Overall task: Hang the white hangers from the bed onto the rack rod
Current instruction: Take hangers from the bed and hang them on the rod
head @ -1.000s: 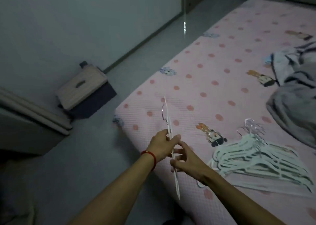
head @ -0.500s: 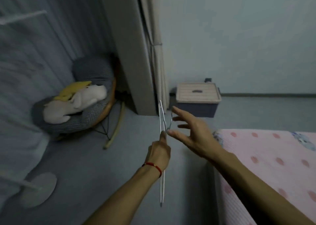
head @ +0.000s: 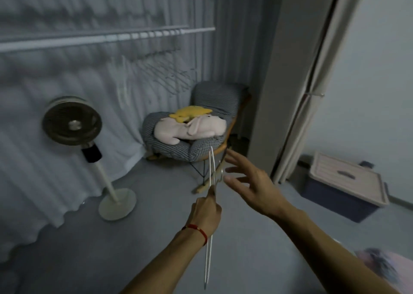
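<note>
My left hand (head: pixel 206 212), with a red string on its wrist, grips a thin white hanger (head: pixel 212 166) edge-on to the camera, its metal hook near my right fingertips. My right hand (head: pixel 250 185) is spread beside the hook, fingers straight, holding nothing. The white rack rod (head: pixel 89 40) runs across the upper left, in front of a pleated curtain. Several white hangers (head: pixel 156 70) hang from it towards its right end. Only a corner of the bed (head: pixel 393 264) shows at the lower right.
A standing fan (head: pixel 72 123) is on the floor at the left. A rocking chair (head: pixel 201 137) with a pink and a yellow soft toy sits behind my hands. A lidded storage box (head: pixel 344 186) stands at the right, by the wall.
The view has swung left from the bed to the rack corner. My left hand still carries the hanger. My right hand has let go of it and spread open.
</note>
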Available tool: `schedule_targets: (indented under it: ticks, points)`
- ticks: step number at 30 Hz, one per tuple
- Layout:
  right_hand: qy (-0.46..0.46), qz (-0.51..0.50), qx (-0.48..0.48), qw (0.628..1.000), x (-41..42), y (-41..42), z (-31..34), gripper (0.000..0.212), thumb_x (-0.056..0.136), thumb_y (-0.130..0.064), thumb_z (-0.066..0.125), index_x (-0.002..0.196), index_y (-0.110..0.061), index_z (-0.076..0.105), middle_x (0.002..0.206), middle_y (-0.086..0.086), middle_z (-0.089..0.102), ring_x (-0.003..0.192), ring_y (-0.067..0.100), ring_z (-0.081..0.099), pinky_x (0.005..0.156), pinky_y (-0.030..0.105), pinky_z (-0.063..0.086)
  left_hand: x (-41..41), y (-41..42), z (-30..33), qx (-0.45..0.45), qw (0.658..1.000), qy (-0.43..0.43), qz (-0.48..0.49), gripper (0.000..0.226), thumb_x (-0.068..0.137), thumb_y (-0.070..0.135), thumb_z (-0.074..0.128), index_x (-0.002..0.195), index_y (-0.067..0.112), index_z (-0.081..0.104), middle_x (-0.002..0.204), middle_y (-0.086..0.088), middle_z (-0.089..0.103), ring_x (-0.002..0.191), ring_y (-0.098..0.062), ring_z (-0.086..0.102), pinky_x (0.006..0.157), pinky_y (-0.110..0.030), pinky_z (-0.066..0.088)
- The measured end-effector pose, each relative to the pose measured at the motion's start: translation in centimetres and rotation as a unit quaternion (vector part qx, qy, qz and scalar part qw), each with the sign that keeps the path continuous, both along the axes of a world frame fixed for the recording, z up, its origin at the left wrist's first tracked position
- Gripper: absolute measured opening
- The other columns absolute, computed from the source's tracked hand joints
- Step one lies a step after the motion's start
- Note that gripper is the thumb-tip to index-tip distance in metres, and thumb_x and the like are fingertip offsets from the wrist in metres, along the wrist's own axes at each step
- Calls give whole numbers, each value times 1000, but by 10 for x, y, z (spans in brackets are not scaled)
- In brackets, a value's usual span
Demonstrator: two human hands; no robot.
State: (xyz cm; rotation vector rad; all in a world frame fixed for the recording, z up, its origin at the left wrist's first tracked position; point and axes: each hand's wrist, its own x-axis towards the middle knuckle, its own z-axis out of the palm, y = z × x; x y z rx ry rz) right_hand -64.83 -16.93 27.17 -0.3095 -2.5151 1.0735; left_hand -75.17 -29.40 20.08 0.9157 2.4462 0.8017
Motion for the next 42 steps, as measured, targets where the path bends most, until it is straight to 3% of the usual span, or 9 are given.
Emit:
schedule_targets:
  ticks: [4, 10, 15, 21, 26, 29, 31, 38, 42]
  points:
    - [-107, -34, -45, 993, -59, -32, -33, 45, 104, -43, 51, 143, -22, 53, 137, -2, 64, 97, -5, 63, 86, 11, 51, -66, -44, 3, 41, 993, -57, 93, 37, 98, 18, 43, 134, 16, 48, 91, -13, 63, 67, -28, 66, 54, -38, 61]
    - [-311, 94, -293, 899, -147, -102, -52, 64, 94, -70, 47, 152, -50, 30, 146, -7, 49, 113, 13, 62, 91, 31, 57, -168, -88, 28, 33, 980, -47, 190, 23, 94, 24, 43, 101, 6, 56, 99, -19, 68, 75, -34, 70, 66, -42, 61]
    - [-253, 179, -354, 883, -222, -121, -47, 60, 97, -38, 64, 150, -48, 37, 127, 2, 67, 95, 19, 68, 93, 45, 60, -244, -99, 53, -21, 968, 12, 251, 27, 99, 22, 45, 112, 1, 57, 112, -17, 64, 99, -32, 64, 80, -33, 52]
    - [-225, 238, -429, 842, -302, -114, -3, 49, 97, -37, 66, 126, -67, 40, 105, -15, 75, 85, 13, 73, 91, 46, 61, -323, -93, 98, -10, 958, 59, 281, 19, 98, 19, 49, 99, 1, 56, 101, -18, 63, 82, -25, 58, 68, -29, 44]
    - [-134, 242, -440, 855, -359, -109, 25, 48, 94, -38, 71, 127, -67, 50, 109, -2, 76, 94, 22, 71, 94, 59, 56, -379, -96, 145, 33, 967, 93, 235, 27, 94, 23, 50, 76, 5, 59, 72, -13, 66, 61, -21, 62, 55, -28, 52]
    - [-84, 238, -419, 872, -387, -102, 48, 55, 94, -39, 71, 137, -65, 47, 110, -2, 74, 96, 28, 70, 93, 58, 57, -397, -94, 181, 83, 967, 105, 216, 47, 99, 48, 46, 86, 9, 68, 73, -5, 72, 56, -11, 66, 48, -16, 50]
    - [-58, 235, -413, 878, -401, -95, 67, 56, 95, -39, 69, 139, -63, 46, 117, 2, 69, 104, 35, 69, 91, 56, 59, -408, -97, 204, 86, 949, 215, 214, 50, 97, 55, 41, 112, 16, 69, 98, -5, 74, 82, -17, 70, 73, -26, 57]
    - [-22, 186, -406, 894, -442, -81, 123, 61, 90, -46, 69, 146, -52, 45, 139, 17, 56, 96, 34, 72, 73, 39, 60, -483, -129, 248, 8, 783, 597, 174, 45, 83, 27, 59, 125, 12, 64, 128, -11, 58, 122, -31, 48, 106, -52, 38]
    - [-27, 162, -422, 892, -461, -86, 141, 57, 99, -36, 62, 151, -43, 42, 135, 18, 60, 91, 33, 72, 70, 36, 60, -515, -137, 255, -74, 807, 563, 163, 66, 82, 31, 61, 145, 22, 46, 152, -8, 41, 142, -32, 31, 117, -66, 8]
